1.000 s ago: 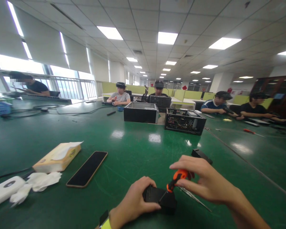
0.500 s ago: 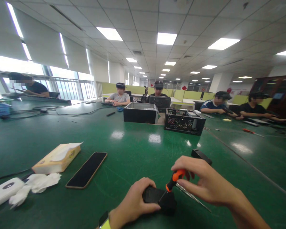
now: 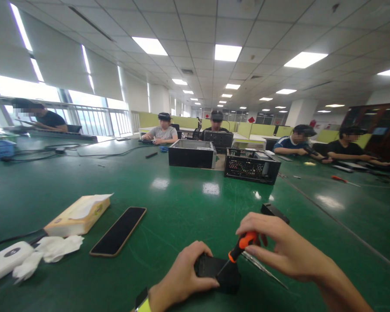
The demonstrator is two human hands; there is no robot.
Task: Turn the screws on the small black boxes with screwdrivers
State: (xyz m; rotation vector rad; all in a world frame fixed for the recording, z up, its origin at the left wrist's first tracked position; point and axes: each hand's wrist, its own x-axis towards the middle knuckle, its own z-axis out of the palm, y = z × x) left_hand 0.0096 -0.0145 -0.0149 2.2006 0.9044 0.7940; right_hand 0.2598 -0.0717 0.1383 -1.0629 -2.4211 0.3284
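Observation:
A small black box point(image 3: 225, 277) lies on the green table point(image 3: 178, 195) near its front edge. My left hand point(image 3: 185, 271) is wrapped round the box's left end, thumb along the near side. In my right hand point(image 3: 276, 247) is an orange and black screwdriver point(image 3: 243, 246), pinched by its handle and tilted, its tip down on the box near my left thumb. Thin silvery tweezers point(image 3: 268, 271) lie on the table under my right hand. Behind that hand rests another black piece point(image 3: 275, 212).
To the left are a phone point(image 3: 119, 232), a tissue pack point(image 3: 79, 215), crumpled tissues point(image 3: 56, 249) and a white device point(image 3: 8, 262). Two open metal cases point(image 3: 191, 155) point(image 3: 251, 168) stand farther back. Several people sit around the table. Another screwdriver point(image 3: 344, 180) lies at the right.
My right hand and the screwdriver handle have shifted slightly to the right, so the screwdriver leans a little more. My left hand holds the box as before.

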